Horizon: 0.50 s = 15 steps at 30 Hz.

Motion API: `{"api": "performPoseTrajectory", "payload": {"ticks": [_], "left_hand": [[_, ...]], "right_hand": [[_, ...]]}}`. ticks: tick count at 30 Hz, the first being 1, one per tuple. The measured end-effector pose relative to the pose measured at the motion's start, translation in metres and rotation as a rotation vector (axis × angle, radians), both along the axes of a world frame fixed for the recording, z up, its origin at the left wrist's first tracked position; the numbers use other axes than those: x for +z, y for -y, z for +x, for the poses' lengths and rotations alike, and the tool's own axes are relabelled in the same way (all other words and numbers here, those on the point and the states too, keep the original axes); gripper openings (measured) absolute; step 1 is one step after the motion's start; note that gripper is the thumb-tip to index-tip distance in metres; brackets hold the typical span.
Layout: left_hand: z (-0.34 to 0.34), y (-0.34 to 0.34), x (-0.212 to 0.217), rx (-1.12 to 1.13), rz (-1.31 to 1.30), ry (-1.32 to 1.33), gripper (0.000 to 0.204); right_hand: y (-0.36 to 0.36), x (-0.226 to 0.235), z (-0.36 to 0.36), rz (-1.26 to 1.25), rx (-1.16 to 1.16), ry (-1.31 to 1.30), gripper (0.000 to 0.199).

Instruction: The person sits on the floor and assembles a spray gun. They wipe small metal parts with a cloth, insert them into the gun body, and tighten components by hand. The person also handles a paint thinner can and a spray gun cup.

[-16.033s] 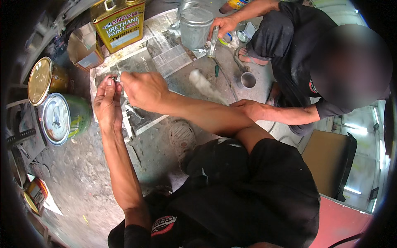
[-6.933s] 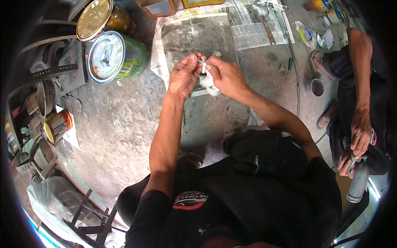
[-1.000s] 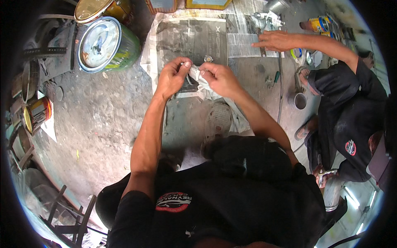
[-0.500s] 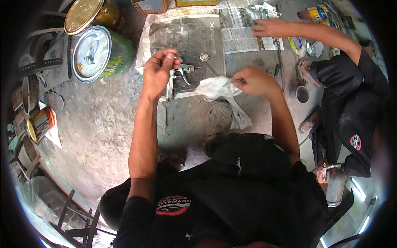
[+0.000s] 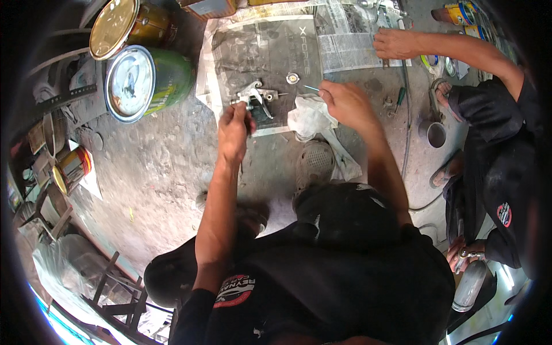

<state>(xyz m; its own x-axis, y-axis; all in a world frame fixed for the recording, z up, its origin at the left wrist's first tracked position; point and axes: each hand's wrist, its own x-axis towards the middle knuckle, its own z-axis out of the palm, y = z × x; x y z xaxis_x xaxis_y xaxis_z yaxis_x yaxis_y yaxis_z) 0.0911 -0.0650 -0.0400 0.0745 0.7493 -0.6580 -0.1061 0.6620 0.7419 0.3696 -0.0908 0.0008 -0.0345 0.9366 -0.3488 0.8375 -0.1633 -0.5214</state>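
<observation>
Two parts, a disc (image 5: 293, 78) and rod (image 5: 311, 88), seem off the part-stripped gun (image 5: 253, 90) on the newspaper (image 5: 244, 49), the right hand (image 5: 352, 106) clamped on the rod, the left hand (image 5: 233, 135) at the gun, grip unclear.

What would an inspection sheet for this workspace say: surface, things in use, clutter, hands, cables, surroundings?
Surface: newspaper spread on a grey floor.
Things in use: metal gun-shaped tool, small round part, white cloth.
Clutter: gold-lidded can, green can, green-handled screwdriver, metal cup.
Hands: left hand at the metal gun-shaped tool, grip unclear; right hand pinches a thin rod.
Cables: one dark cable or hose along the floor, at the right.
Surroundings: a co-worker's hand at the newspaper's right edge.
</observation>
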Motion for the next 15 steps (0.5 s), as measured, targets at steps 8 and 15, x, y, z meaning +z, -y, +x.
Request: {"api": "performPoseTrajectory", "payload": {"ticks": [8, 15], "left_hand": [[-0.006, 0.048, -0.024, -0.162, 0.007, -0.07, 0.018], [0.014, 0.029, -0.012, 0.08, -0.071, 0.216, 0.046]], "right_hand": [[0.027, -0.092, -0.014, 0.062, -0.317, -0.151, 0.01], [-0.032, -0.098, 0.018, 0.457, -0.43, 0.023, 0.017]]}}
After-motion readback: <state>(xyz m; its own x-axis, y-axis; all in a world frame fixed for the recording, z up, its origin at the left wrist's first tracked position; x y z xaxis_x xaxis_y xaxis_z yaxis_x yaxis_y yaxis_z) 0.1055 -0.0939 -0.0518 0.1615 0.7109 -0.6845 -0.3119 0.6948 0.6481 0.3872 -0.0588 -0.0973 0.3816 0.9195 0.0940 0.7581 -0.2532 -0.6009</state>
